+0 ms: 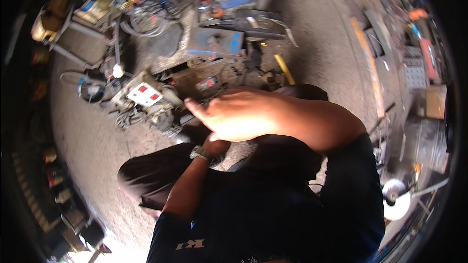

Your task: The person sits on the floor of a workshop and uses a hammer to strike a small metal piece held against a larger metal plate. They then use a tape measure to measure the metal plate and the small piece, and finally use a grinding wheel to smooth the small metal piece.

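My right hand [225, 117] reaches across to the left in front of me. Its index finger is stretched out and looks apart from the rest; the other fingers are partly hidden, and I see nothing held. Just below it, my left hand [214, 147], with a watch [199, 153] on the wrist, is largely covered, so its fingers do not show. Left of the stretched finger sits a white socket board with red switches [145, 94], among cables and dark metal parts. Beyond my hands is an open box-like thing [195, 79] with parts in it, blurred.
A flat grey box with blue edges [214, 42] lies farther off, near a blue crate [238, 1] and coiled hose [146, 23]. A yellow bar [284, 69] stands out right of centre. Along the right lie a long rusty strip [366, 61] and a white disc [396, 199].
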`<state>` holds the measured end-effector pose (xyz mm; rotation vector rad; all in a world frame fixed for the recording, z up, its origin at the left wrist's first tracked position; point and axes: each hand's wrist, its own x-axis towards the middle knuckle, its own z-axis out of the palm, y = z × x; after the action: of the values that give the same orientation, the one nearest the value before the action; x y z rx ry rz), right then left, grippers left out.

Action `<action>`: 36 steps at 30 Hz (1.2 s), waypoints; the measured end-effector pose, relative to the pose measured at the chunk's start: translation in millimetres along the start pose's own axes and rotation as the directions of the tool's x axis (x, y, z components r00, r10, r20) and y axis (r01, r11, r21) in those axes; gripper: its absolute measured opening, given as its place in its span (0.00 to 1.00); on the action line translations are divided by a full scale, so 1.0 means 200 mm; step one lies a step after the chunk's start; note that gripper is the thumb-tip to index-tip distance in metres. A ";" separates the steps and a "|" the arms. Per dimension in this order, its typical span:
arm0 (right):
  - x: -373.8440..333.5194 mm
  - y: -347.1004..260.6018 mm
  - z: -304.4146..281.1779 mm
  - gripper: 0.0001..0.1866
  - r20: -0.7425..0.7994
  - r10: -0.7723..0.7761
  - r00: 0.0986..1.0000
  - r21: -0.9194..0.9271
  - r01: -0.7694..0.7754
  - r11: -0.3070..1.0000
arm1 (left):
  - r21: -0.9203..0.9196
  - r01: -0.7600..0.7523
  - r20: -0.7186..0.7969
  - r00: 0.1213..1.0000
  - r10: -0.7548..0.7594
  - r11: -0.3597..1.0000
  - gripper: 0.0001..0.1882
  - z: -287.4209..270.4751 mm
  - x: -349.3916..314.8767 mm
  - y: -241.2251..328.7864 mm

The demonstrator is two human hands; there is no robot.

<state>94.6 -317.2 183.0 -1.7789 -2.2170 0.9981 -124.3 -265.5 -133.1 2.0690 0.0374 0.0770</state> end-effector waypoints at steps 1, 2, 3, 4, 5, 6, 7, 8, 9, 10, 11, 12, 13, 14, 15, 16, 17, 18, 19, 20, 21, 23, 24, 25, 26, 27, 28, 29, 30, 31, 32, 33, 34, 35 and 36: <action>0.00 -0.01 -0.02 0.45 0.035 0.035 0.999 0.008 -0.035 0.999 | -0.016 0.108 0.044 0.993 -0.107 0.994 0.07 0.00 -0.01 0.00; 0.00 -0.03 -0.04 0.46 0.073 0.073 0.995 0.010 -0.074 0.997 | -0.036 0.212 0.085 0.974 -0.208 0.977 0.07 0.00 -0.02 -0.01; -0.01 -0.04 -0.05 0.45 0.056 0.083 0.995 0.002 -0.083 0.997 | -0.040 0.210 0.103 0.973 -0.205 0.977 0.07 -0.02 -0.01 0.01; -0.02 -0.04 -0.05 0.45 0.039 0.105 0.994 -0.007 -0.105 0.994 | -0.027 0.206 0.108 0.973 -0.202 0.978 0.08 -0.02 0.01 0.03; -0.01 -0.04 -0.04 0.45 0.026 0.103 0.994 -0.002 -0.103 0.995 | -0.011 0.206 0.110 0.973 -0.203 0.979 0.08 -0.04 0.02 0.05; -0.01 -0.04 -0.03 0.45 0.026 0.094 0.995 -0.011 -0.094 0.995 | 0.001 0.205 0.112 0.973 -0.204 0.979 0.08 -0.04 0.03 0.07; 0.00 -0.03 -0.02 0.45 0.024 0.088 0.996 -0.019 -0.088 0.996 | -0.024 0.201 0.082 0.977 -0.199 0.979 0.08 -0.05 0.04 0.09; 0.01 -0.03 -0.02 0.45 0.020 0.084 0.996 -0.026 -0.083 0.996 | -0.047 0.196 0.054 0.980 -0.193 0.980 0.09 -0.06 0.04 0.10; 0.02 -0.03 -0.02 0.45 0.027 0.079 0.996 -0.029 -0.079 0.996 | -0.043 0.198 0.046 0.980 -0.196 0.979 0.09 -0.04 0.04 0.09; 0.02 -0.04 -0.02 0.45 0.031 0.077 0.997 -0.032 -0.076 0.997 | -0.038 0.199 0.040 0.980 -0.197 0.979 0.09 -0.03 0.04 0.08; 0.03 -0.04 -0.03 0.45 0.035 0.075 0.997 -0.035 -0.073 0.997 | -0.033 0.199 0.036 0.980 -0.198 0.979 0.09 -0.02 0.03 0.06; 0.03 -0.04 -0.03 0.45 0.042 0.080 0.996 -0.041 -0.078 0.996 | -0.047 0.204 0.026 0.979 -0.202 0.978 0.09 -0.01 0.04 0.06; 0.03 -0.04 -0.02 0.45 0.049 0.085 0.995 -0.047 -0.083 0.995 | -0.060 0.207 0.017 0.978 -0.207 0.976 0.09 -0.01 0.04 0.07; 0.03 -0.04 -0.02 0.45 0.055 0.090 0.994 -0.052 -0.088 0.995 | -0.074 0.211 0.008 0.977 -0.211 0.975 0.08 0.00 0.04 0.07; 0.04 -0.04 -0.02 0.45 0.063 0.091 0.994 -0.051 -0.088 0.995 | -0.041 0.192 0.017 0.981 -0.192 0.980 0.08 0.00 0.04 0.06; 0.04 -0.04 -0.02 0.45 0.070 0.092 0.993 -0.049 -0.088 0.995 | -0.009 0.173 0.026 0.985 -0.172 0.985 0.07 0.00 0.04 0.06; 0.05 -0.04 -0.03 0.45 0.078 0.092 0.993 -0.048 -0.089 0.995 | 0.023 0.153 0.036 0.987 -0.153 0.988 0.07 0.00 0.04 0.05; 0.05 -0.05 -0.03 0.45 0.089 0.094 0.992 -0.058 -0.089 0.994 | 0.021 0.141 0.015 0.990 -0.142 0.990 0.07 0.00 0.04 0.06; 0.06 -0.06 -0.05 0.46 0.101 0.096 0.990 -0.068 -0.090 0.994 | 0.019 0.130 -0.006 0.992 -0.130 0.991 0.06 0.01 0.04 0.06; 0.06 -0.07 -0.06 0.46 0.113 0.098 0.989 -0.078 -0.090 0.993 | 0.017 0.119 -0.028 0.993 -0.118 0.993 0.06 0.01 0.04 0.07; 0.06 -0.07 -0.06 0.46 0.116 0.097 0.988 -0.075 -0.089 0.993 | 0.015 0.118 -0.028 0.993 -0.118 0.993 0.06 0.00 0.03 0.07; 0.06 -0.07 -0.07 0.46 0.122 0.095 0.988 -0.069 -0.087 0.994 | 0.011 0.117 -0.028 0.993 -0.116 0.993 0.06 -0.01 0.03 0.07; 0.06 -0.06 -0.06 0.45 0.106 0.098 0.989 -0.062 -0.092 0.994 | 0.014 0.121 -0.029 0.992 -0.121 0.993 0.06 -0.01 0.04 0.08; 0.06 -0.05 -0.04 0.45 0.090 0.101 0.991 -0.054 -0.097 0.994 | 0.016 0.125 -0.030 0.992 -0.124 0.992 0.06 -0.01 0.04 0.08; 0.05 -0.05 -0.02 0.44 0.074 0.106 0.992 -0.046 -0.103 0.994 | 0.019 0.128 -0.029 0.991 -0.127 0.992 0.06 -0.02 0.05 0.09; 0.04 -0.05 -0.02 0.44 0.067 0.100 0.993 -0.038 -0.098 0.994 | 0.035 0.137 -0.008 0.991 -0.137 0.990 0.06 -0.01 0.05 0.09; 0.04 -0.05 -0.03 0.44 0.060 0.096 0.994 -0.029 -0.095 0.995 | 0.052 0.145 0.015 0.989 -0.146 0.988 0.06 -0.01 0.04 0.08; 0.04 -0.05 -0.03 0.44 0.051 0.094 0.994 -0.020 -0.093 0.995 | 0.069 0.150 0.039 0.987 -0.153 0.986 0.06 -0.01 0.03 0.07; 0.03 -0.05 -0.04 0.45 0.070 0.099 0.993 -0.007 -0.099 0.995 | 0.037 0.157 0.035 0.987 -0.158 0.987 0.06 0.00 0.02 0.05; 0.04 -0.05 -0.05 0.45 0.090 0.107 0.990 0.005 -0.108 0.994 | 0.000 0.160 0.031 0.987 -0.160 0.987 0.06 0.02 0.01 0.03; 0.04 -0.06 -0.06 0.45 0.110 0.115 0.987 0.017 -0.118 0.993 | -0.036 0.164 0.029 0.986 -0.163 0.986 0.07 0.04 0.01 0.01; 0.04 -0.04 -0.04 0.45 0.090 0.082 0.992 0.017 -0.084 0.996 | -0.047 0.172 0.036 0.985 -0.171 0.984 0.08 0.02 0.02 0.04; 0.04 -0.04 -0.03 0.45 0.082 0.080 0.993 0.002 -0.081 0.997 | -0.041 0.175 0.051 0.984 -0.173 0.984 0.08 0.02 0.03 0.03; 0.03 -0.03 -0.03 0.45 0.075 0.078 0.994 -0.014 -0.077 0.997 | -0.036 0.178 0.067 0.982 -0.176 0.983 0.08 0.02 0.03 0.03; 0.03 -0.03 -0.02 0.44 0.068 0.069 0.995 -0.029 -0.067 0.997 | -0.028 0.186 0.079 0.980 -0.183 0.982 0.08 0.03 0.02 0.02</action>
<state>90.2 -309.8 188.2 -1.8703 -2.2338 1.0643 -120.2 -272.0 -132.5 2.0225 0.1796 -0.1142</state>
